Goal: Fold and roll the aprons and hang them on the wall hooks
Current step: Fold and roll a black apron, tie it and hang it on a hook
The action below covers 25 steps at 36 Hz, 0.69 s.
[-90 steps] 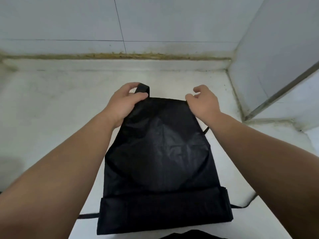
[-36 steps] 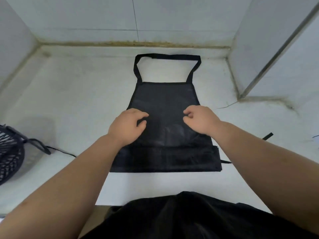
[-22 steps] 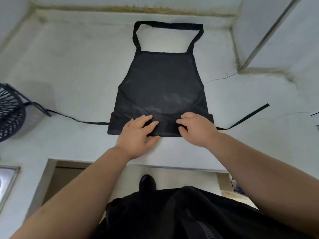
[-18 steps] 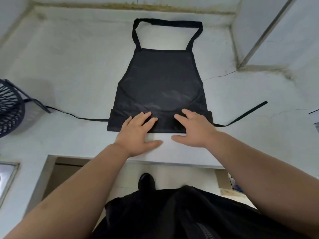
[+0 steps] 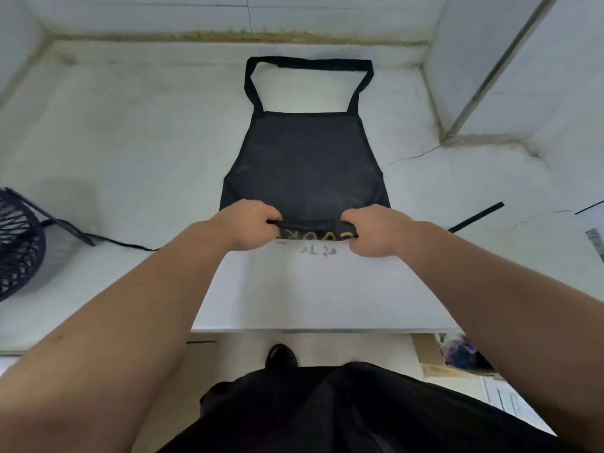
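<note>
Rolling looks to be the step in hand: the thin black fabric apron (image 5: pixel 307 165) lies flat on the white stone counter (image 5: pixel 130 142), its neck strap (image 5: pixel 307 63) toward the wall. The left hand (image 5: pixel 248 223) and right hand (image 5: pixel 376 228) each curl their fingers round its rolled near hem (image 5: pixel 313 234). Next, I judge, both hands must turn the roll evenly toward the bib, keeping it tight and straight.

White counter (image 5: pixel 137 152) with hairline cracks, pale tiled walls (image 5: pixel 163 11), stained back seam, dark wire basket (image 5: pixel 16 243) at left
</note>
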Motion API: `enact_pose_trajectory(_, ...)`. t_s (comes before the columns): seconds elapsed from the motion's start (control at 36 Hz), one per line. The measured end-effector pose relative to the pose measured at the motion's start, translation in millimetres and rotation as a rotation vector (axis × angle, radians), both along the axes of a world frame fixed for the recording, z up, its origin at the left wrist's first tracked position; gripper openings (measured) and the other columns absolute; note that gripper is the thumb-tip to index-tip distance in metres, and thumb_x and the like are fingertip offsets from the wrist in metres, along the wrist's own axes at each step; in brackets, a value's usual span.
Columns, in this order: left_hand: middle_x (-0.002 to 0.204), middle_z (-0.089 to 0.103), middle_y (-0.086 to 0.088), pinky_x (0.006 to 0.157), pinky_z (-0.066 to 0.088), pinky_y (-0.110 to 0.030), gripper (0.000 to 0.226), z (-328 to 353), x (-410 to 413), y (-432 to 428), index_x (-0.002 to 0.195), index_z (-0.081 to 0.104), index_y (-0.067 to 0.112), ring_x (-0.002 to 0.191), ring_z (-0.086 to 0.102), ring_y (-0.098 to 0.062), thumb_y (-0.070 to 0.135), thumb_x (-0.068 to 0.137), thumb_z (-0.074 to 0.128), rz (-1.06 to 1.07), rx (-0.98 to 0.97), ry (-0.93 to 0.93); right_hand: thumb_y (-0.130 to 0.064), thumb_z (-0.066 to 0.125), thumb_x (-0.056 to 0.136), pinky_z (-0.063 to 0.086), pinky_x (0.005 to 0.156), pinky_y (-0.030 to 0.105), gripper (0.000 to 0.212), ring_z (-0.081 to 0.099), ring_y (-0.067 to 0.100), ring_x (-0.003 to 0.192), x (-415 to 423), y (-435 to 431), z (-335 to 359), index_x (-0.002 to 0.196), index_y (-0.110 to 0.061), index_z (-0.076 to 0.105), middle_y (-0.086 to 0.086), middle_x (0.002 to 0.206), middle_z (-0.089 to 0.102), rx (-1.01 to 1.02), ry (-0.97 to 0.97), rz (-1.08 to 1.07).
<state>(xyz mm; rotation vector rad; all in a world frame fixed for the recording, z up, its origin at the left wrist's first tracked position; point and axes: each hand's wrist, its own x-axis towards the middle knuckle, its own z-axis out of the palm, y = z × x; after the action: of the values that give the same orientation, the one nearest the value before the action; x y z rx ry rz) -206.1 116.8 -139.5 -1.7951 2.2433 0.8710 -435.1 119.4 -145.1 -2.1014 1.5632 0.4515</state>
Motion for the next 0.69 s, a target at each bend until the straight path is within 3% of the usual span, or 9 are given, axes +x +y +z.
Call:
enact_pose_trajectory(0.11, 0.094, 0.062, 0.003, 0.074, 0.043, -0.029, 0.019, 7.2, 11.5, -25.9, 0.105, 0.064, 0.020, 0.092, 0.058, -0.019, 0.025, 0.092, 0.051, 0.062, 0.012, 0.061, -0.029, 0.047, 0.087, 0.038, 0.069, 0.029, 0.008, 0.052, 0.024, 0.086, 3.0, -22.4, 9.9, 0.092, -0.023, 0.045, -0.003, 0.086, 0.049, -0.053, 0.050, -0.085)
enact_pose_trajectory(0.22, 0.092, 0.064, 0.002, 0.073, 0.044, -0.031, 0.029, 2.4, 17.1, -41.9, 0.111, 0.053, 0.024, 0.085, 0.059, -0.022, 0.047, 0.096, 0.044, -0.037, -0.212, -0.171, -0.031, 0.046, 0.088, 0.036, 0.069, 0.032, 0.027, 0.051, 0.025, 0.083, 3.9, -37.5, 8.2, 0.112, -0.019, 0.040, -0.001, 0.084, 0.049, -0.123, 0.158, -0.154)
enact_pose_trajectory(0.31, 0.102, 0.065, 0.002, 0.082, 0.036, -0.034, 0.033, -9.4, 12.5, -46.7, 0.124, 0.046, 0.024, 0.092, 0.059, -0.022, 0.044, 0.100, 0.034, -0.165, -0.365, -0.258, -0.036, 0.050, 0.085, 0.035, 0.073, 0.034, 0.038, 0.051, 0.025, 0.082, 5.6, -41.0, 0.9, 0.118, -0.020, 0.038, 0.000, 0.089, 0.053, -0.198, 0.170, -0.126)
enact_pose_trajectory(0.42, 0.109, 0.065, 0.003, 0.096, 0.032, -0.039, 0.035, -20.8, 11.3, -56.1, 0.125, 0.046, 0.026, 0.100, 0.059, -0.022, 0.042, 0.102, 0.026, -0.160, -0.342, -0.285, -0.047, 0.051, 0.086, 0.038, 0.067, 0.031, 0.027, 0.056, 0.022, 0.082, 0.2, -45.0, -3.7, 0.099, -0.025, 0.042, -0.006, 0.082, 0.052, -0.172, 0.005, -0.153)
enact_pose_trajectory(0.5, 0.113, 0.064, 0.002, 0.104, 0.028, -0.041, 0.036, -25.4, 11.0, -64.9, 0.127, 0.047, 0.026, 0.106, 0.058, -0.022, 0.042, 0.103, 0.026, -0.158, -0.275, -0.292, -0.059, 0.047, 0.088, 0.042, 0.066, 0.029, 0.033, 0.056, 0.018, 0.080, -4.4, -52.0, -3.1, 0.092, -0.026, 0.047, -0.009, 0.078, 0.055, -0.126, -0.056, -0.160)
enact_pose_trajectory(0.61, 0.116, 0.063, 0.001, 0.106, 0.025, -0.042, 0.037, -29.4, 12.0, -75.3, 0.129, 0.047, 0.025, 0.110, 0.055, -0.023, 0.041, 0.103, 0.027, -0.131, -0.238, -0.260, -0.061, 0.033, 0.093, 0.041, 0.079, 0.034, 0.041, 0.054, 0.022, 0.081, -2.8, -67.1, -2.7, 0.097, -0.024, 0.050, -0.004, 0.083, 0.057, -0.238, 0.053, -0.160)
enact_pose_trajectory(0.69, 0.125, 0.056, 0.001, 0.109, 0.020, -0.044, 0.038, -35.3, 17.1, -77.4, 0.134, 0.045, 0.028, 0.119, 0.048, -0.024, 0.042, 0.102, 0.030, -0.141, -0.298, -0.300, -0.051, 0.030, 0.098, 0.034, 0.093, 0.039, 0.040, 0.057, 0.027, 0.099, -1.0, -74.4, -8.0, 0.118, -0.022, 0.049, 0.003, 0.105, 0.061, -0.358, 0.259, -0.097)
